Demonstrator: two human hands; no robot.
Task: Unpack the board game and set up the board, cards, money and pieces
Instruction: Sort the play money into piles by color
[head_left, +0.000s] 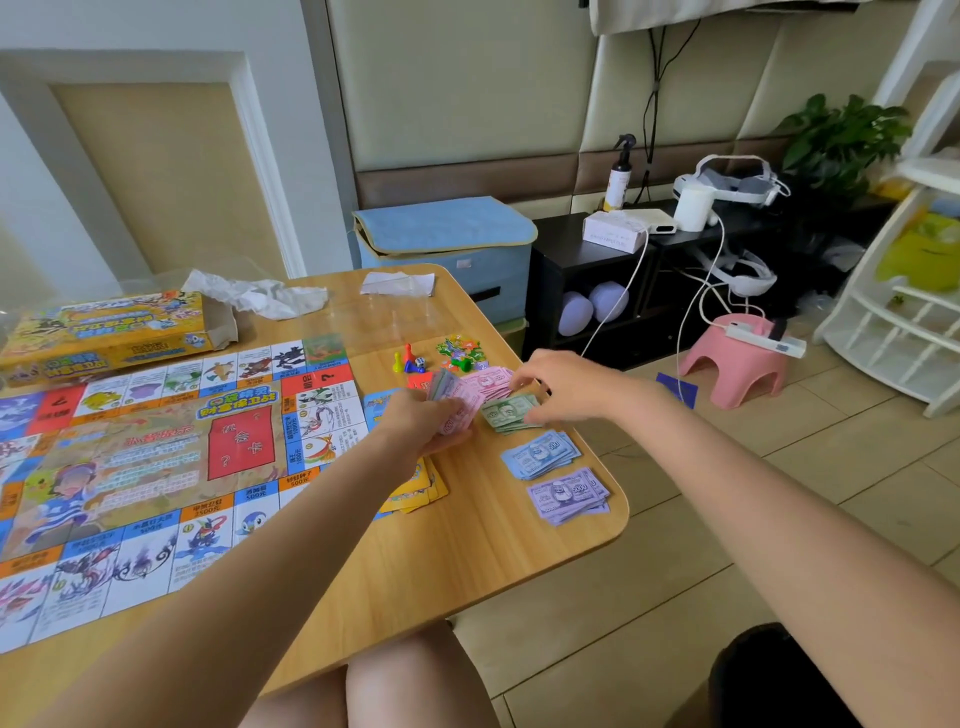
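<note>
The colourful game board (156, 467) lies unfolded on the wooden table (467, 545). My left hand (421, 423) grips a fanned stack of play money (452, 397), mostly pink notes. My right hand (566, 387) reaches over the pink pile (488, 379) and touches the green pile (506, 415) with its fingertips. A blue pile (540, 454) and a purple pile (569, 496) lie nearer the table's right edge. Yellow cards (421, 488) peek out under my left forearm. Coloured pawns and a die (410, 361) stand beyond the money. The yellow game box (104, 332) lies at the far left.
Crumpled white paper (260, 296) and a clear plastic bag (397, 285) lie at the table's far side. A punched token sheet (460, 351) sits by the pawns. To the right on the floor stand a pink stool (737, 364), a black shelf (597, 286) and a blue storage box (447, 249).
</note>
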